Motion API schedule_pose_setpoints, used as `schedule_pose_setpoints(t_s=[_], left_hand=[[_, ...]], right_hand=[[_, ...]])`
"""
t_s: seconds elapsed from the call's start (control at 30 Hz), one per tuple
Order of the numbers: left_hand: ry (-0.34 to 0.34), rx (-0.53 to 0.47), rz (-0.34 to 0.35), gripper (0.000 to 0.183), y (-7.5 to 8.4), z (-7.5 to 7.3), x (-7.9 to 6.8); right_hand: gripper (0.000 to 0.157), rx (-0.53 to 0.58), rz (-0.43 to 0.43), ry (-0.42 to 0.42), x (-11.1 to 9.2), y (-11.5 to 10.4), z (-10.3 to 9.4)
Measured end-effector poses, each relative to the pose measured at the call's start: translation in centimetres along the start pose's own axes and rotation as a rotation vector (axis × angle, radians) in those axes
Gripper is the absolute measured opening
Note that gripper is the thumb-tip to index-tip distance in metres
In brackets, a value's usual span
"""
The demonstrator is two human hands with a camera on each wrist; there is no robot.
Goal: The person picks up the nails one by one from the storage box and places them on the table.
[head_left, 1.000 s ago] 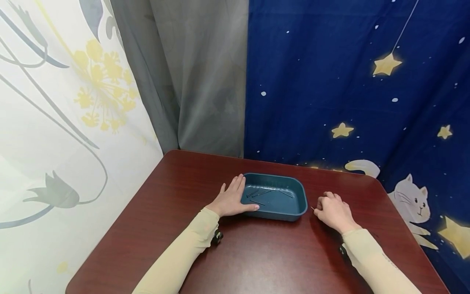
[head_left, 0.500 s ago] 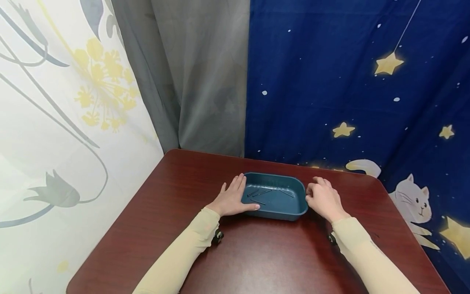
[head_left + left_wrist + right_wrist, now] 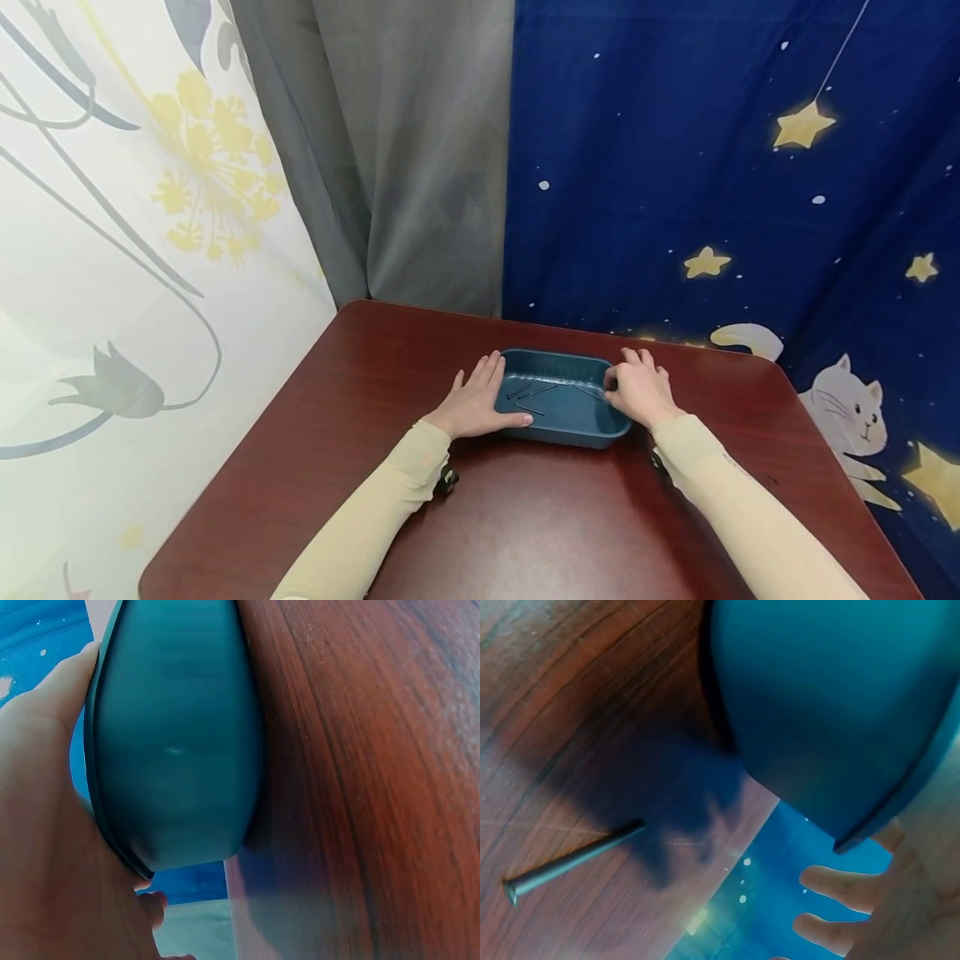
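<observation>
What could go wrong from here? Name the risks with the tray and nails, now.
The loose nail on the table could get knocked away. The right hand, over the right rim of the tray, might bump it and shift it, since the left hand steadies only the opposite end. The nails inside could prick reaching hands.

The rounded rectangular tray [image 3: 573, 436] is dark teal; the wood-grained bench [image 3: 517, 517], reddish brown; the blue fabric curtain [image 3: 645, 150] bears yellow stars [image 3: 805, 126].

Reddish-brown table [image 3: 517, 533] — on it, a dark teal tray [image 3: 570, 436]; a loose nail [image 3: 574, 861]
</observation>
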State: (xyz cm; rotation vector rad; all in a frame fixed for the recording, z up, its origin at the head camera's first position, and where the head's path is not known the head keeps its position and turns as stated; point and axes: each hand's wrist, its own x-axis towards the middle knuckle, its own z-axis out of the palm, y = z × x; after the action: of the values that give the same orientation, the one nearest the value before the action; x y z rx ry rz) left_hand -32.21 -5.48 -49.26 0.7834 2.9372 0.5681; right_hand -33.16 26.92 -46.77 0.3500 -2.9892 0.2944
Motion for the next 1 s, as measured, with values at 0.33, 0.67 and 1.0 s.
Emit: schedule_pose_setpoints(t_s=[0.33,0.67,1.0], left_hand=[[0.002,0.001,0.001,0.123,0.0,0.1,0.1],[0.004,0.004,0.005,0.122,0.1,-0.1,0.1],[0.008,0.013,-0.003,0.124,-0.1,0.1,0.0]], right_hand=[[0.014,0.003,0.003,-0.081,1.4,-0.1,1.2],[0.030,-0.014,-0.013,-0.039,2.1,-0.3,2.0],[0.029,-0.023,-0.003,-0.037,2.2,-0.3,2.7]])
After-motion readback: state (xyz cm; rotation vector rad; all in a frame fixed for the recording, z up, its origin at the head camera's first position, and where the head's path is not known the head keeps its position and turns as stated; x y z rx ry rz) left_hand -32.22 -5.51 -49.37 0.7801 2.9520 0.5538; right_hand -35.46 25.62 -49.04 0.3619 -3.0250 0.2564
